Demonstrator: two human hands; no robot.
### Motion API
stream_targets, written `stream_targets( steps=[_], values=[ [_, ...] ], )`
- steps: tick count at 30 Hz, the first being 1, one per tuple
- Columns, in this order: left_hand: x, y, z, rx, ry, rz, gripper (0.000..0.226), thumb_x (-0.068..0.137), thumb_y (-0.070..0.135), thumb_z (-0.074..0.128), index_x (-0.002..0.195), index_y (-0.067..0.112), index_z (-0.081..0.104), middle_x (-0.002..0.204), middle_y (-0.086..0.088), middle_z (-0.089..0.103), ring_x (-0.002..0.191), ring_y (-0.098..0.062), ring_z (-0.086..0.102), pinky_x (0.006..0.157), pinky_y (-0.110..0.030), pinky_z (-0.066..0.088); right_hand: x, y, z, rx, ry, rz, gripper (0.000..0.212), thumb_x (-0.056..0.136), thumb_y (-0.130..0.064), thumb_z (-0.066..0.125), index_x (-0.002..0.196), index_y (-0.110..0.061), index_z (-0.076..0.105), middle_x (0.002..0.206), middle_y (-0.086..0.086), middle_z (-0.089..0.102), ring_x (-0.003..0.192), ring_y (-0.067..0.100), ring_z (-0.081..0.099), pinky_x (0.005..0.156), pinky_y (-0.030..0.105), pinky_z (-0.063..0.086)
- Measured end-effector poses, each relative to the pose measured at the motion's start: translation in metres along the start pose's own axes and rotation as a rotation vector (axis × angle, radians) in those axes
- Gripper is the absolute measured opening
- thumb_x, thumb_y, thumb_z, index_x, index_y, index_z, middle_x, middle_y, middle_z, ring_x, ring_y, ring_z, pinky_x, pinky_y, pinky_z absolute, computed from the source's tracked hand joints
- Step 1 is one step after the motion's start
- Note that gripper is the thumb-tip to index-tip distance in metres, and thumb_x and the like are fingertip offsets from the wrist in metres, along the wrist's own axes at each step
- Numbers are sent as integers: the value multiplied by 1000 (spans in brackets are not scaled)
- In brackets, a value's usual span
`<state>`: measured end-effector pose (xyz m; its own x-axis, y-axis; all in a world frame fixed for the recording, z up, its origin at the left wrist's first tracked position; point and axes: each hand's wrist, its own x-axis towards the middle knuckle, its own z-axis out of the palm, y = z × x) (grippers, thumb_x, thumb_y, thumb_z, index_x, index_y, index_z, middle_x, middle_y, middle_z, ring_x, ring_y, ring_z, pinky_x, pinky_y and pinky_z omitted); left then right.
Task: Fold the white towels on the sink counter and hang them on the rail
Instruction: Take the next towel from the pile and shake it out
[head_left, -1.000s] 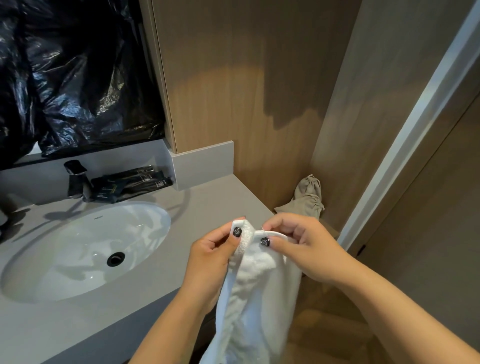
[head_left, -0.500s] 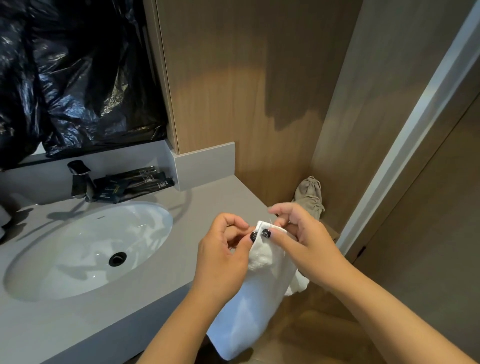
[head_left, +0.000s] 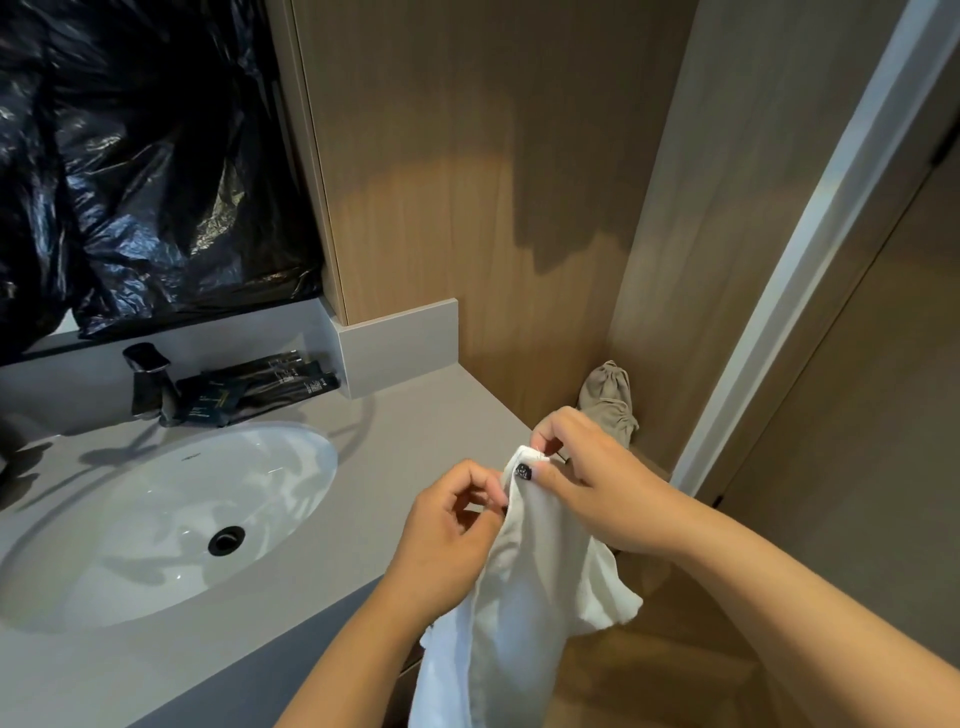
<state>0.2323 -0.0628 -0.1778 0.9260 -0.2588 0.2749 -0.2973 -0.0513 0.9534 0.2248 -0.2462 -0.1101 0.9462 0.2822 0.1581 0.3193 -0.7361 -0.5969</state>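
While the right hand (head_left: 597, 488) pinches the white towel (head_left: 519, 613) by its top corner and the left hand (head_left: 447, 540) grips its edge, it hangs unfolded, no rail in view, so folding looks barely begun.

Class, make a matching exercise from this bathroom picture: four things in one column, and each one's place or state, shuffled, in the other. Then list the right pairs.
Things:
1. white terry towel
2. black crinkled plastic sheet
3. dark toiletry packets
4. beige drawstring cloth bag

Places:
A. in the corner past the counter's end
B. hanging from both hands
C. above the grey counter's back ledge
D. lying beside the black tap

Pairs: 1-B, 2-C, 3-D, 4-A
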Motion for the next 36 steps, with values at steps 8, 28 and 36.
stream_targets(
  steps=[8,28,36],
  values=[
    [-13,-12,-3,128,-130,-55,40,89,-1,55,89,33,76,93,4,70,92,-20,64,83,-37,54,0,-12,-9,100,70,-82,14,100,-28,52,95,-16,48,74,7,52,60,8,37,58,22,34],
    [-11,-19,18,-28,-299,-310,66,77,79,49,114,26,62,117,-4,64,107,-22,64,99,-49,49,7,0,-58,174,282,-45,10,96,-24,59,90,-18,54,79,5,56,64,5,42,58,19,39],
    [2,-6,9,-17,-277,-282,66,75,74,48,91,11,46,106,-12,46,96,-25,52,91,-40,47,17,12,-74,188,306,43,12,96,-26,60,94,-14,58,90,7,63,73,11,51,66,27,44]
  ],
)
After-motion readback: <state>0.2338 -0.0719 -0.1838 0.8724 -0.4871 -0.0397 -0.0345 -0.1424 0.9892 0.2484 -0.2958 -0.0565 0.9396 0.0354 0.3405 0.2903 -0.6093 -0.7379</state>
